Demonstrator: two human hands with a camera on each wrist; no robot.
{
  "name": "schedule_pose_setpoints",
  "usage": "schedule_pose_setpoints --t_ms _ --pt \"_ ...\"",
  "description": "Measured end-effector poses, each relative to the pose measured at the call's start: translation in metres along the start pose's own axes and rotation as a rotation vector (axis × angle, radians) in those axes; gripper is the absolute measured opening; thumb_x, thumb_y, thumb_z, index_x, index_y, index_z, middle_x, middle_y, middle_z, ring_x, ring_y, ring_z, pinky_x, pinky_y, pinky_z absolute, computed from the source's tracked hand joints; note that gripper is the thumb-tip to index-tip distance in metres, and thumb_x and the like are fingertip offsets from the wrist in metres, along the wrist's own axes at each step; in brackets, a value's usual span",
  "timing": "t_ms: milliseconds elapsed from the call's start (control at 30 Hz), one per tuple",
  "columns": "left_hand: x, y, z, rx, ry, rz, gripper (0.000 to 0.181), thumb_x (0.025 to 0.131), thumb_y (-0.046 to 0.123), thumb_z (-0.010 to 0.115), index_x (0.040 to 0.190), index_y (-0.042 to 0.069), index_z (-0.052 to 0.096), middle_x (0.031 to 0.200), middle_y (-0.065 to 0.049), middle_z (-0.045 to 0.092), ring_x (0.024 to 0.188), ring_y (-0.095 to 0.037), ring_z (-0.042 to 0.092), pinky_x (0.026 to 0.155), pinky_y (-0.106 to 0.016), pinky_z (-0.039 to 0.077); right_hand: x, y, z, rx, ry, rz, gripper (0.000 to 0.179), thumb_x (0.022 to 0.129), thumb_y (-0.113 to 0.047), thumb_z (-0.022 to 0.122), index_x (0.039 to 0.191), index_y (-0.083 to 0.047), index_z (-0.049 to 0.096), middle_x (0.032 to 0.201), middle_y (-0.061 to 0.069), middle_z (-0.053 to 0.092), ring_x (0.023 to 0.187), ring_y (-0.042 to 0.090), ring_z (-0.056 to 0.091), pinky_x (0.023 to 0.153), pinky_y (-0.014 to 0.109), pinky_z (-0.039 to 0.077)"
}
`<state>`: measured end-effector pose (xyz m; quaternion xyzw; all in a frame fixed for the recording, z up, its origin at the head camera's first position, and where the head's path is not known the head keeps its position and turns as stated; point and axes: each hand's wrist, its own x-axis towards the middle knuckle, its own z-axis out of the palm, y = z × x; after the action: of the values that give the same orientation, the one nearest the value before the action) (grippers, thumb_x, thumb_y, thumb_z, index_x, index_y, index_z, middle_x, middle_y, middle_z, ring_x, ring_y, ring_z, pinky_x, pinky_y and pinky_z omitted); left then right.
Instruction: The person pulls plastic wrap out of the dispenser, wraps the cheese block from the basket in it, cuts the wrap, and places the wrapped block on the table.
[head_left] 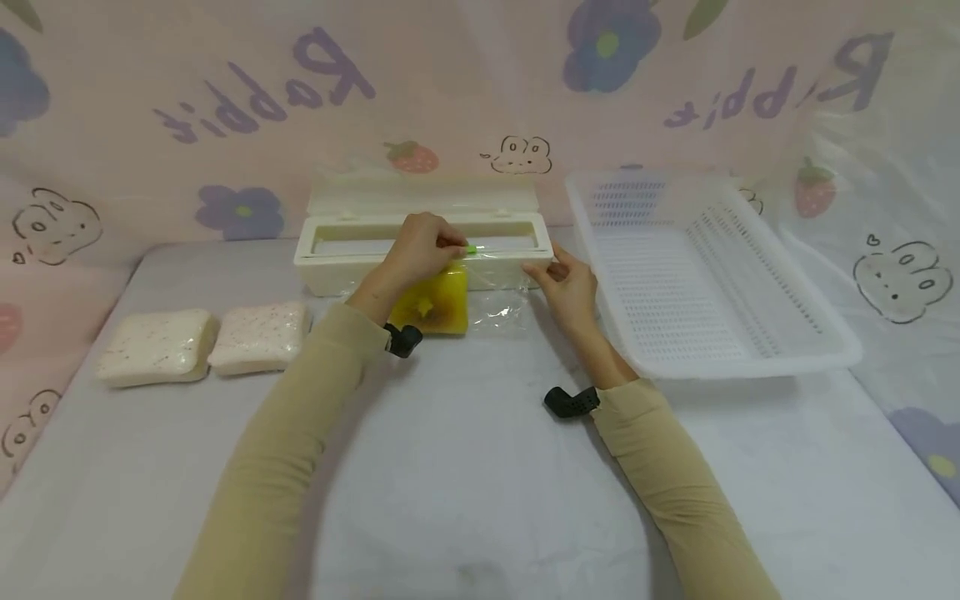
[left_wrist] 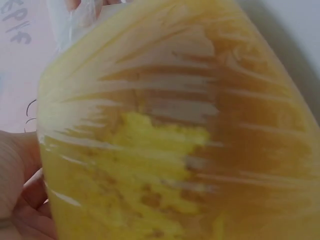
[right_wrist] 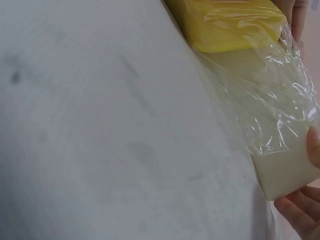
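A white cling film dispenser box [head_left: 345,277] stands at the back of the table with its lid [head_left: 423,197] raised. At its front edge my left hand [head_left: 422,242] pinches a small green slider [head_left: 471,249] between thumb and finger. Beneath that hand is a yellow block [head_left: 452,315] wrapped in clear film, tilted up by the box front; it fills most of the left wrist view. Wrinkled cling film [right_wrist: 275,105] stretches from the block across the box front. My right hand [head_left: 573,292] grips the right end of the box, thumb in front and fingers around the end.
Two pale speckled wrapped blocks [head_left: 155,348] [head_left: 258,336] lie side by side at the left. A white perforated plastic basket [head_left: 750,367] stands to the right, close beside my right hand. A printed curtain [head_left: 465,83] hangs behind the table.
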<state>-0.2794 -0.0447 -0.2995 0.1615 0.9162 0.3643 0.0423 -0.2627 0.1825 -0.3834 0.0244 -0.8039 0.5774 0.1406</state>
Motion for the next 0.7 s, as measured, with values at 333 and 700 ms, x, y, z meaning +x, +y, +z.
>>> schedule_pose_setpoints --t_ms 333,700 --pt "-0.009 -0.017 -0.012 -0.030 0.022 -0.030 0.019 0.091 0.010 0.066 0.105 0.001 0.072 0.109 -0.016 0.066 0.094 -0.025 0.056 0.082 -0.033 0.050 0.001 0.004 -0.004 -0.001 0.009 -0.002 0.061 0.082 -0.021 0.076 0.135 -0.002 0.052 0.111 0.026 0.066 0.098 0.034 0.068 0.072 0.015 0.054" --pt "-0.015 -0.036 -0.020 -0.025 0.050 0.007 0.020 0.090 0.013 0.067 0.107 0.002 0.072 0.108 -0.015 0.068 0.096 -0.027 0.059 0.086 -0.036 0.049 0.000 0.005 -0.003 0.028 -0.012 -0.007 0.061 0.082 -0.019 0.076 0.136 -0.002 0.050 0.113 0.027 0.065 0.098 0.035 0.068 0.073 0.015 0.054"
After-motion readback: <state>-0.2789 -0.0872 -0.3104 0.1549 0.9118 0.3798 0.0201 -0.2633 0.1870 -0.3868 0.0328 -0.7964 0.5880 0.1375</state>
